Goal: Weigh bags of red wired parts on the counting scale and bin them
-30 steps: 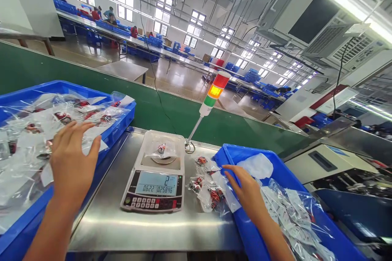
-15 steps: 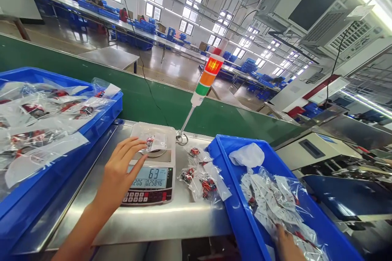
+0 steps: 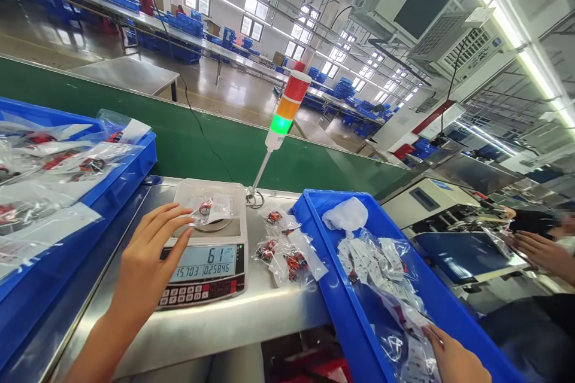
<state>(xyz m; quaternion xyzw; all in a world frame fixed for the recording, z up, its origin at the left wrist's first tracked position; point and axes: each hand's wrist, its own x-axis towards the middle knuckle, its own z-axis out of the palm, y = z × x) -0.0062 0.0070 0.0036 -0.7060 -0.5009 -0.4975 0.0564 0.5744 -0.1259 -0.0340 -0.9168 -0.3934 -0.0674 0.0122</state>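
We hold our left hand (image 3: 150,251) loosely open just beside the small bag (image 3: 220,208), which lies on the scale (image 3: 224,239), probably so its weight registers; our right hand (image 3: 456,356) seems to pinch a packet (image 3: 406,314) inside the right-hand blue bin (image 3: 332,269), perhaps keeping it separate.

The left hand (image 3: 146,248) and slim forearm (image 3: 110,326) were bare, the right hand (image 3: 456,360) bare too — slender fingers (image 3: 158,227) on both — and pale greyish cloth (image 3: 242,364), apparently trousers, showed below the tabletop's near edge (image 3: 287,311).
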